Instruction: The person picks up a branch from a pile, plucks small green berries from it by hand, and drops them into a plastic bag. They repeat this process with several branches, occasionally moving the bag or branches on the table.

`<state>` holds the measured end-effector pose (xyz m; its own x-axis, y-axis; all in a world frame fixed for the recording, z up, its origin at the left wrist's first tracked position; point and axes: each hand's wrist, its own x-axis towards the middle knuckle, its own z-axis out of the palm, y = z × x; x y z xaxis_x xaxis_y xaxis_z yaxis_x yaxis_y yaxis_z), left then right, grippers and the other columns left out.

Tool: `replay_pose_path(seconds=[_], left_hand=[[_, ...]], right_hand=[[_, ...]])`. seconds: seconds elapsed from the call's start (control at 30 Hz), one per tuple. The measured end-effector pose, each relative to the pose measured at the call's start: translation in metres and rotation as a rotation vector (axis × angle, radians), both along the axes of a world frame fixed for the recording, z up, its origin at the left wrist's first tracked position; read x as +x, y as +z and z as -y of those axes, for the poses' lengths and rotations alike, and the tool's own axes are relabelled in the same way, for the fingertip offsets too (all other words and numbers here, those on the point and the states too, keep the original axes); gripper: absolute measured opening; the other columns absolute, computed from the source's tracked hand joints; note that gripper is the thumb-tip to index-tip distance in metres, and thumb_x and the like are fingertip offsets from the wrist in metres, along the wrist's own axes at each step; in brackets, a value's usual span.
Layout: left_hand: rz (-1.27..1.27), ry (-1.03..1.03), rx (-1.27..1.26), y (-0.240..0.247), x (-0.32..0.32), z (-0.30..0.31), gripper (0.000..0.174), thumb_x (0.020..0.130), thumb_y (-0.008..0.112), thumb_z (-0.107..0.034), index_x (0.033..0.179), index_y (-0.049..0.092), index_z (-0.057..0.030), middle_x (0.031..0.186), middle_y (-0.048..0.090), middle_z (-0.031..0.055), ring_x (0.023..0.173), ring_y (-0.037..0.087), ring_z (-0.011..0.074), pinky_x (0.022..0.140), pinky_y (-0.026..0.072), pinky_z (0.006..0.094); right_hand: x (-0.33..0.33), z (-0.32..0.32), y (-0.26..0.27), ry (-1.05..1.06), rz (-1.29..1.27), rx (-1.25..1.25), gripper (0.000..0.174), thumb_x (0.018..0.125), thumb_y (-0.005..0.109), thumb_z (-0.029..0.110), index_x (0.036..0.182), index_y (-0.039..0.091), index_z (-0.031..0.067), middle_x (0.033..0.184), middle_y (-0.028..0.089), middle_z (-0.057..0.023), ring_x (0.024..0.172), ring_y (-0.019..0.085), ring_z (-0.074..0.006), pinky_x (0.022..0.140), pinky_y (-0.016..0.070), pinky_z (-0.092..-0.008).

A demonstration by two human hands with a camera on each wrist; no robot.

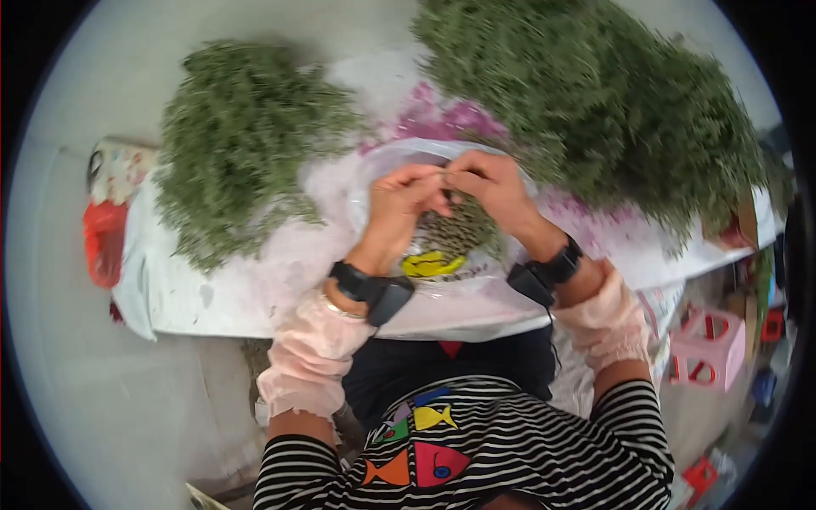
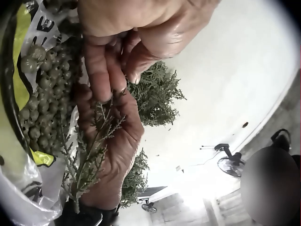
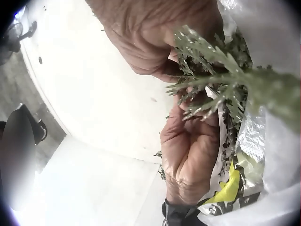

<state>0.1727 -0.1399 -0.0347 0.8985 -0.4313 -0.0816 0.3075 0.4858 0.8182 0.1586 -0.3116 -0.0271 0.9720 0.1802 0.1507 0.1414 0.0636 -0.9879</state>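
Note:
Both hands meet over a clear plastic bag (image 1: 387, 161) with yellow and black print. My right hand (image 1: 493, 183) holds a small green sprig (image 2: 89, 160) with scaly, needle-like leaves, which lies along the palm and sticks out toward the wrist. My left hand (image 1: 399, 204) pinches at the sprig's other end, its thumb and fingertips against the right fingertips. What sits exactly between the fingertips is hidden. Below the hands, the bag holds a heap of round grey-green berries (image 2: 47, 94).
A large pile of green branches (image 1: 595, 110) lies at the back right of the white-covered table (image 1: 204, 306), and a smaller pile (image 1: 246, 144) at the left. A red plastic bag (image 1: 104, 246) hangs by the left edge. A pink stool (image 1: 718, 340) stands on the floor at right.

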Motion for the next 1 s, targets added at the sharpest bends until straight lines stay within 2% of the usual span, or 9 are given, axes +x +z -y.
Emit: replay_pose_path(seconds=[0.07, 0.1, 0.23, 0.37, 0.53, 0.8, 0.87, 0.93, 1.0], left_hand=[[0.041, 0.033, 0.040, 0.005, -0.002, 0.003, 0.013, 0.083, 0.059, -0.003, 0.095, 0.063, 0.0027, 0.080, 0.064, 0.0097, 0.060, 0.061, 0.0152, 0.058, 0.0536, 0.0289], [0.048, 0.047, 0.052, 0.008, -0.003, 0.004, 0.014, 0.083, 0.060, -0.004, 0.095, 0.063, 0.0028, 0.078, 0.064, 0.0095, 0.058, 0.060, 0.0151, 0.055, 0.0534, 0.0286], [0.150, 0.100, 0.098, 0.005, 0.000, 0.006, 0.013, 0.083, 0.061, -0.005, 0.093, 0.063, 0.0030, 0.076, 0.064, 0.0093, 0.053, 0.059, 0.0147, 0.051, 0.0529, 0.0277], [0.095, 0.106, 0.053, 0.008, 0.001, 0.005, 0.010, 0.081, 0.061, -0.004, 0.088, 0.063, 0.0037, 0.071, 0.063, 0.0081, 0.051, 0.059, 0.0122, 0.045, 0.0514, 0.0249], [0.102, 0.100, 0.036, 0.015, 0.001, -0.001, 0.010, 0.082, 0.060, -0.003, 0.088, 0.063, 0.0042, 0.070, 0.063, 0.0090, 0.050, 0.059, 0.0124, 0.044, 0.0513, 0.0253], [0.148, 0.035, 0.162, 0.016, 0.003, -0.008, 0.009, 0.082, 0.058, -0.002, 0.087, 0.063, 0.0041, 0.070, 0.064, 0.0101, 0.048, 0.059, 0.0148, 0.044, 0.0515, 0.0272], [0.115, 0.066, 0.162, 0.017, 0.004, -0.007, 0.010, 0.081, 0.057, -0.001, 0.087, 0.063, 0.0046, 0.069, 0.063, 0.0104, 0.047, 0.059, 0.0158, 0.044, 0.0512, 0.0281], [0.102, 0.101, 0.167, 0.020, 0.007, -0.014, 0.010, 0.081, 0.057, -0.001, 0.087, 0.063, 0.0048, 0.068, 0.063, 0.0105, 0.047, 0.059, 0.0163, 0.045, 0.0511, 0.0285], [0.140, 0.224, 0.156, 0.043, 0.017, -0.030, 0.010, 0.080, 0.057, -0.001, 0.086, 0.062, 0.0057, 0.067, 0.062, 0.0111, 0.045, 0.057, 0.0177, 0.045, 0.0507, 0.0301]], right_hand=[[-0.001, -0.004, 0.004, -0.057, -0.028, 0.081, 0.008, 0.081, 0.060, 0.004, 0.079, 0.061, -0.0030, 0.070, 0.060, -0.0033, 0.060, 0.054, -0.0077, 0.054, 0.0438, -0.0217], [-0.001, -0.004, 0.004, -0.020, -0.004, 0.094, 0.008, 0.081, 0.060, 0.004, 0.079, 0.061, -0.0030, 0.070, 0.060, -0.0033, 0.060, 0.054, -0.0077, 0.054, 0.0438, -0.0217], [0.002, -0.003, 0.002, 0.013, -0.019, 0.084, 0.007, 0.082, 0.060, 0.004, 0.083, 0.061, -0.0024, 0.074, 0.060, -0.0030, 0.061, 0.053, -0.0078, 0.057, 0.0431, -0.0217], [-0.001, 0.000, 0.005, 0.033, -0.029, 0.100, 0.006, 0.083, 0.059, 0.004, 0.085, 0.061, -0.0018, 0.075, 0.060, -0.0024, 0.064, 0.053, -0.0081, 0.059, 0.0432, -0.0220], [-0.001, -0.005, 0.009, 0.069, -0.029, 0.135, 0.007, 0.083, 0.059, 0.004, 0.087, 0.061, -0.0020, 0.077, 0.062, -0.0041, 0.064, 0.054, -0.0086, 0.059, 0.0436, -0.0223], [0.000, -0.002, 0.009, 0.116, -0.061, 0.124, 0.009, 0.083, 0.061, 0.004, 0.089, 0.061, -0.0021, 0.080, 0.063, -0.0040, 0.066, 0.054, -0.0082, 0.059, 0.0438, -0.0215], [-0.002, 0.002, 0.009, 0.120, -0.067, 0.119, 0.010, 0.083, 0.061, 0.005, 0.090, 0.061, -0.0022, 0.081, 0.063, -0.0040, 0.067, 0.054, -0.0083, 0.060, 0.0442, -0.0217], [-0.002, 0.000, 0.010, 0.027, -0.035, 0.100, 0.012, 0.084, 0.060, 0.007, 0.091, 0.061, -0.0021, 0.082, 0.063, -0.0044, 0.069, 0.055, -0.0089, 0.063, 0.0451, -0.0224], [-0.001, -0.006, 0.015, -0.005, -0.016, 0.098, 0.012, 0.084, 0.060, 0.007, 0.092, 0.061, -0.0021, 0.083, 0.063, -0.0045, 0.070, 0.056, -0.0092, 0.064, 0.0456, -0.0227]])
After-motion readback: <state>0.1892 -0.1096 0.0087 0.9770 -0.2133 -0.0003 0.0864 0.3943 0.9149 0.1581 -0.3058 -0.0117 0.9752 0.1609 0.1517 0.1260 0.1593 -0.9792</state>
